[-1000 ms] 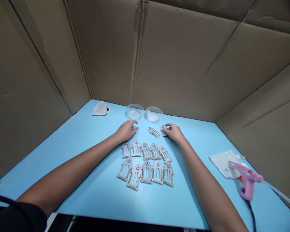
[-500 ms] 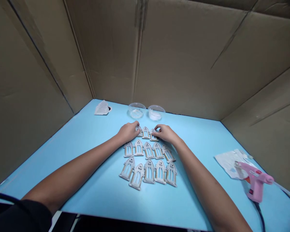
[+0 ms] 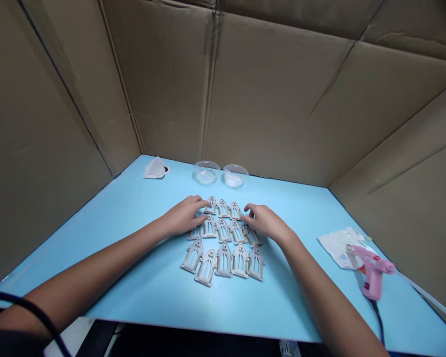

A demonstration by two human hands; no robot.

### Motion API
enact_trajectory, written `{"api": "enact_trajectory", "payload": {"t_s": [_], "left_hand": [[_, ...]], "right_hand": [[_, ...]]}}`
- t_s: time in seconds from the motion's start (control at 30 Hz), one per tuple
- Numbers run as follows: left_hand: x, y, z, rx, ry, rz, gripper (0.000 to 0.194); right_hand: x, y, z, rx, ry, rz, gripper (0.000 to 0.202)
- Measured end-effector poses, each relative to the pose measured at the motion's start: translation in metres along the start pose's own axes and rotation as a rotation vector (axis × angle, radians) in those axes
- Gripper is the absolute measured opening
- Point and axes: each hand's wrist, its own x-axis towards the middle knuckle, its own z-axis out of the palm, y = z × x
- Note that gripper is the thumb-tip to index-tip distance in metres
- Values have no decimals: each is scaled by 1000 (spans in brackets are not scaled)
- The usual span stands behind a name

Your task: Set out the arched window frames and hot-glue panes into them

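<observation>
Several small arched window-shaped pieces (image 3: 224, 259), pale with gold-brown edges and cut-out panes, lie flat in three rows. Three of them form the back row (image 3: 223, 208). At the left end of the rows, my left hand (image 3: 186, 216) has its fingers apart, the fingertips touching or just over the leftmost back piece (image 3: 210, 205). It partly covers the leftmost middle piece (image 3: 195, 233). My right hand (image 3: 264, 221) is at the right end, thumb and forefinger apart beside the rightmost back piece (image 3: 235, 210). Its fingers hide the top of the rightmost middle piece (image 3: 253, 238).
Two clear round tubs (image 3: 206, 172) with white contents stand at the back, near the cardboard wall (image 3: 267, 99). A paper scrap (image 3: 155, 168) lies back left. To the right are a pink glue gun (image 3: 373, 270) with its cord and a white plastic bag (image 3: 336, 248).
Both hands have drawn back from the outer back-row pieces, the left one moving left and the right one slightly nearer me. Their fingers have spread. The view has shifted a little.
</observation>
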Motion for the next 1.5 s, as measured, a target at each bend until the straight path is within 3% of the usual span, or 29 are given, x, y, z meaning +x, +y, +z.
{"api": "enact_trajectory", "payload": {"t_s": [0.07,0.2,0.37,0.47,0.57,0.67,0.77,0.83,0.93,1.1,1.23,1.4,1.5], "left_hand": [[-29,4,-4,-39,-78,125,35],[-81,14,4,-71,-93,103,50],[-104,39,33,36,-95,226,45],[-102,48,46,101,-47,217,27],[-98,47,50,87,-9,142,30],[-95,41,49,103,27,98,52],[-89,33,48,157,60,69,88],[-82,28,49,161,47,67,99],[-71,20,54,155,-18,103,97],[-64,10,61,166,-56,174,91],[-65,10,60,163,-63,179,92],[-62,17,51,166,-117,144,92],[-51,16,37,138,-20,124,80]], "right_hand": [[-28,4,-2,-2,-43,-32,19],[-79,10,7,13,-111,-24,16],[-108,5,34,87,-71,-205,7],[-112,2,43,118,-44,-311,16],[-116,4,46,123,-35,-383,19],[-121,14,51,88,54,-382,21],[-121,23,62,34,134,-298,65],[-117,26,68,16,93,-294,83],[-111,28,71,11,28,-355,73],[-104,34,67,33,161,-331,68],[-104,35,68,102,184,-372,50],[-101,33,59,80,164,-453,45],[-90,28,42,70,229,-470,30]]}}
